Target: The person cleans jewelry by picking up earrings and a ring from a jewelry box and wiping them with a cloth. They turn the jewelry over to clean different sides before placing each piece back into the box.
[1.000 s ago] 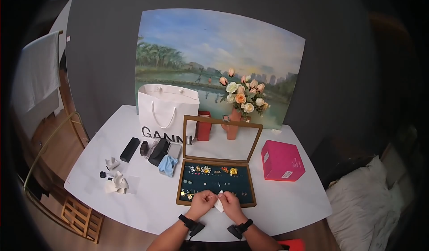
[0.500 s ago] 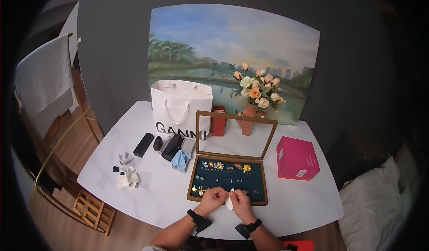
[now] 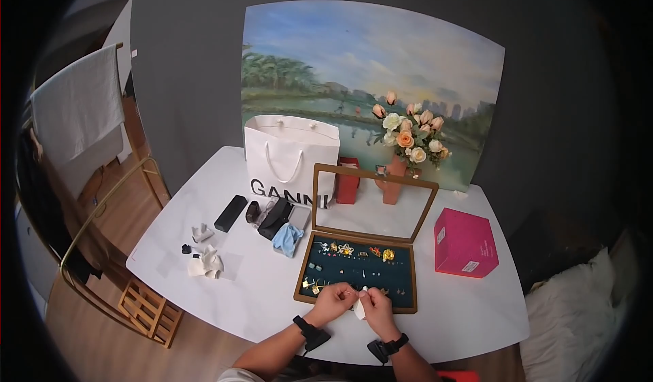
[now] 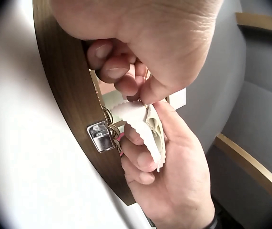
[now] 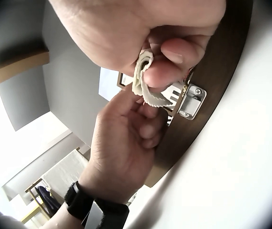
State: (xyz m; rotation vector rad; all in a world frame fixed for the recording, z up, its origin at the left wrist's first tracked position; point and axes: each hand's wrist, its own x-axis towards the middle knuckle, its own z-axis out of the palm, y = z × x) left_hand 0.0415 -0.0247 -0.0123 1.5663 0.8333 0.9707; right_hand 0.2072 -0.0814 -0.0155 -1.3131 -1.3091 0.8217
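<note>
Both hands meet above the front edge of a wooden jewelry case [image 3: 413, 280], its glass lid raised and earrings and ornaments on dark green lining. My right hand [image 3: 378, 310] grips a folded cream cloth [image 3: 360, 308] with a zigzag edge; in the left wrist view the cloth [image 4: 133, 116] hangs between its fingers. With thumb and fingertips, my left hand [image 3: 332, 303] pinches a small thin item at the cloth's edge, mostly hidden by the fingers. A metal clasp [image 5: 192, 101] shows on the case's front rim in the right wrist view.
A pink box [image 3: 466, 242] stands right of the case. Behind are a white paper bag [image 3: 289, 154], a red box [image 3: 347, 181] and a flower vase [image 3: 392, 190]. Leftward lie a black box [image 3: 230, 213], pouches with a blue cloth [image 3: 288, 239] and a crumpled cream cloth [image 3: 205, 263].
The head view has shifted, so the table and case sit further right in it. Both hands stay together over the case's front edge, holding the cloth and small item much as before.
</note>
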